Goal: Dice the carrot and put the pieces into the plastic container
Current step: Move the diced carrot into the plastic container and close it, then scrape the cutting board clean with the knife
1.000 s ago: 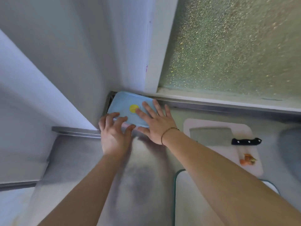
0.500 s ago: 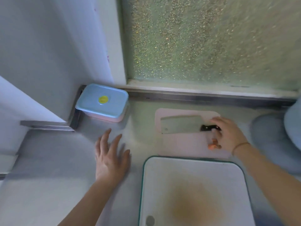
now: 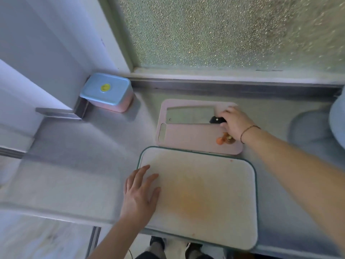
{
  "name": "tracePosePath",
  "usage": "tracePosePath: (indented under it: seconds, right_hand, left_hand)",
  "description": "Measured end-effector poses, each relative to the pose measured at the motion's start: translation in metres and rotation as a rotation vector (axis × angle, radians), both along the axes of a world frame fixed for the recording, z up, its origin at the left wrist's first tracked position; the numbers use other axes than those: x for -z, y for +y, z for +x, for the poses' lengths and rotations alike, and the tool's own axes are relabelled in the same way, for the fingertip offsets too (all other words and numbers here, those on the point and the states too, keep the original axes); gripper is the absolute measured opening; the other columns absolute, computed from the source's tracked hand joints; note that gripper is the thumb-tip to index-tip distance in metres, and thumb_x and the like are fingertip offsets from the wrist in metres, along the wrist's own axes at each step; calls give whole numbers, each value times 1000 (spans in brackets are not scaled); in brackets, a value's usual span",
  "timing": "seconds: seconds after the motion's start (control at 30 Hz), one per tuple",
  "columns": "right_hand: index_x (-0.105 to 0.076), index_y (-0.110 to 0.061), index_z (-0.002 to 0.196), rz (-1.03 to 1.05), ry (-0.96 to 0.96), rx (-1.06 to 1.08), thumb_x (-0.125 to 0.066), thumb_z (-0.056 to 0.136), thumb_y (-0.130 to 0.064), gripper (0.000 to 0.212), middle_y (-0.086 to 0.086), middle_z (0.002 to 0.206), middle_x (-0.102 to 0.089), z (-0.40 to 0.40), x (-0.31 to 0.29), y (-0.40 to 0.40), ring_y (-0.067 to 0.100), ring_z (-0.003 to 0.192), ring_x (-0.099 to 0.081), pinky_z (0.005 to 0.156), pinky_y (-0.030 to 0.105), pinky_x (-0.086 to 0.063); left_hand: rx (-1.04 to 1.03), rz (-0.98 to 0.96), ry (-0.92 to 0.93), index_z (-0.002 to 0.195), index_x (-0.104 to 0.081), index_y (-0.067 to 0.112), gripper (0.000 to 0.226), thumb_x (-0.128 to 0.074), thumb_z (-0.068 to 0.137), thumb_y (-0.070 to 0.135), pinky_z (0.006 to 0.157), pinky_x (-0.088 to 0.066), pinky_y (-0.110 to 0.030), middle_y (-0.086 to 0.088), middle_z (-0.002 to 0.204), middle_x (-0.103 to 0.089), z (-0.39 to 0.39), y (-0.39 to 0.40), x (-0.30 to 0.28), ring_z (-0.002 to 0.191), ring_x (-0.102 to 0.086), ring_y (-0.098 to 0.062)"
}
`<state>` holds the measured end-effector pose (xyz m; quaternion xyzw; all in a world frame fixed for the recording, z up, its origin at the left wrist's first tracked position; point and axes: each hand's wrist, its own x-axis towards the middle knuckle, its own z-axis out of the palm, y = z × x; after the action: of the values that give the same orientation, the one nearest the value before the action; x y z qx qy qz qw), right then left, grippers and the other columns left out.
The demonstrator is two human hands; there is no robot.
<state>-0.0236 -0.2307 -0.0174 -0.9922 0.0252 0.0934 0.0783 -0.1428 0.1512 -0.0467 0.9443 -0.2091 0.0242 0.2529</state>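
Right hand (image 3: 235, 124) grips cleaver (image 3: 190, 115); carrot scraps (image 3: 224, 139) just beneath.

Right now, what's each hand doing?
Left hand: open, fingers flat on the white cutting board.
Right hand: grips the cleaver's black handle.

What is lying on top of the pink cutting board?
On the pink cutting board lie a cleaver and orange carrot scraps. The right hand covers most of the black handle, so its grip is unclear.
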Motion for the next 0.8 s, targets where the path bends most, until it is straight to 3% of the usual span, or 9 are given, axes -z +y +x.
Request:
tracePosePath:
  seconds: [0.1,0.2,0.27,0.4,0.5,0.57,0.63,0.7,0.8]
  right_hand:
    - [-56,-5,124,7,-127,42,-50,97,-17,30,13,125,-52,-18,-16,3,29,120,-44,103,41,-39]
    - [-57,-3,114,161,-277,236,-48,96,-18,25,17,108,-58,-81,-36,3,35,100,-53,84,40,-43]
    - [-57,-6,105,345,-315,443,-45,94,-32,31,16,93,-62,-140,-50,7,35,84,-57,72,39,-43]
    - [-51,-21,83,609,-220,760,-42,89,-49,30,-1,59,-57,-244,-48,18,23,54,-53,54,38,-43]
    - [-53,-20,74,749,-91,927,-49,94,-44,31,2,50,-53,-289,-22,24,17,41,-47,42,35,-46]
    - [-56,-16,70,702,-34,930,-53,95,-38,33,0,53,-59,-306,-7,26,9,39,-48,45,29,-43]
    - [-56,-13,67,687,-8,950,-55,96,-28,33,-4,53,-62,-313,2,29,8,42,-49,45,23,-38]
    - [-55,-13,67,683,2,959,-55,96,-27,32,-2,54,-62,-314,3,34,14,49,-54,46,20,-37]
    - [-52,-18,67,655,-5,914,-54,96,-27,30,-1,57,-61,-307,-8,38,11,58,-59,51,10,-40]
  left_hand:
    - [40,3,-8,116,-68,16,33,-55,93,35,103,-44,-53,-11,139,-56,-7,-4,0,125,-50,-37]
    - [98,-34,-9,116,-66,17,31,-56,92,33,101,-46,-55,-11,139,-57,-10,-16,3,124,-51,-37]
    - [148,-69,-11,116,-63,20,29,-57,90,32,101,-47,-55,-12,137,-58,-10,-31,4,123,-51,-36]
    - [264,-80,-14,118,-63,19,33,-59,88,32,102,-46,-57,-9,136,-61,-10,-65,3,125,-50,-34]
    - [405,10,16,126,-58,21,39,-54,90,36,104,-44,-60,-5,140,-58,-5,-93,0,129,-49,-34]
    - [480,116,87,139,-54,21,51,-45,94,45,112,-34,-63,-2,149,-50,1,-116,-8,137,-43,-34]
    - [511,235,182,154,-38,21,71,-25,94,57,124,-8,-56,0,163,-31,8,-139,-18,149,-23,-32]
    - [524,348,218,161,-18,23,86,-5,88,66,121,12,-48,4,169,-8,17,-161,-26,154,-3,-27]
    - [545,485,197,162,-7,25,94,9,81,69,120,14,-54,6,169,7,26,-183,-27,154,8,-25]
